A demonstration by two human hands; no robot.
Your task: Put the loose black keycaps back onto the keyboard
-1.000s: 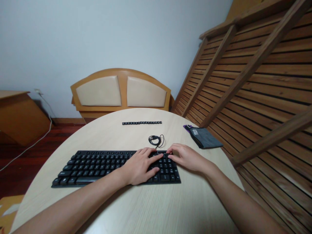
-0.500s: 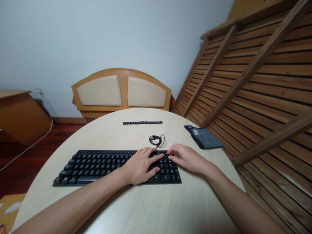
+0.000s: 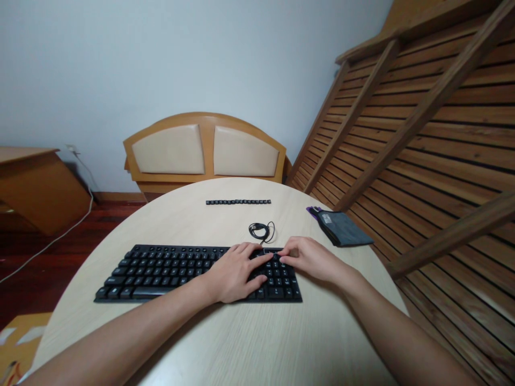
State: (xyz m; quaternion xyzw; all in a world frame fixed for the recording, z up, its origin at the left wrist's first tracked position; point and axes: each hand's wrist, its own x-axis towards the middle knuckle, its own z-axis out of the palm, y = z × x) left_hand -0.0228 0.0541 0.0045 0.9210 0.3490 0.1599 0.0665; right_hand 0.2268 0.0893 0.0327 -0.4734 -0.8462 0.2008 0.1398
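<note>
A black keyboard (image 3: 161, 268) lies on the round pale table (image 3: 257, 343). My left hand (image 3: 239, 272) rests over its right part, fingers spread, the index finger stretched toward the top of the number pad. At the keyboard's upper right corner, my right hand (image 3: 308, 259) is closed in a pinch, thumb and index fingertips at the top number pad keys. Whatever is between those fingertips is too small and covered to make out. Behind the keyboard lies its coiled black cable (image 3: 260, 231). Farther back, several small black keycaps (image 3: 238, 202) form a straight row.
A grey pouch (image 3: 346, 228) with a purple edge lies at the table's right side. Wooden slats (image 3: 434, 139) lean along the right. A headboard (image 3: 207, 145) stands behind the table against the wall. On the left are a wooden cabinet (image 3: 44, 187) and a cardboard piece (image 3: 24, 338).
The view has shifted slightly, so everything sits a little to the right. Both hands keep nearly the same places on the keyboard, with only slight movement of the right fingertips.
</note>
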